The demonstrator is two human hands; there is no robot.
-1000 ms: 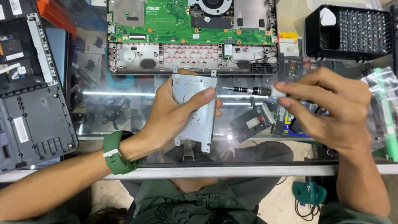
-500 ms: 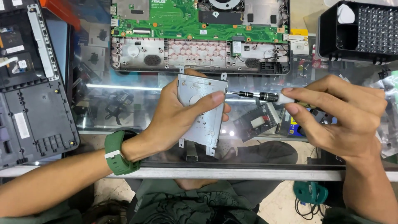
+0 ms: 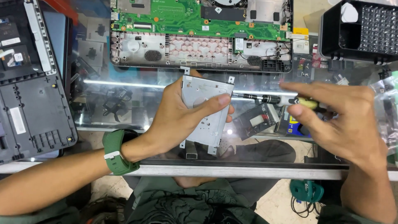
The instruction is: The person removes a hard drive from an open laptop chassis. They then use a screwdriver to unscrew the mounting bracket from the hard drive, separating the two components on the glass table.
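Grey metal drive caddy (image 3: 206, 111) sits in our left hand (image 3: 174, 120), grip pinching it between thumb and fingers above the glass counter (image 3: 124, 103). Our right hand (image 3: 340, 120) pinches a small screwdriver (image 3: 269, 99), its tip at the caddy's right edge. An opened laptop (image 3: 199, 35) lies beyond.

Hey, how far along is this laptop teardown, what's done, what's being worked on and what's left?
Done: the laptop lies open with its green circuit board bare, and a dark cover panel sits off to the side. In hand: the left hand holds a grey metal drive bracket over the glass counter, while the right hand points a small screwdriver at its edge. Left: the bracket is out of the laptop and the case is uncovered.
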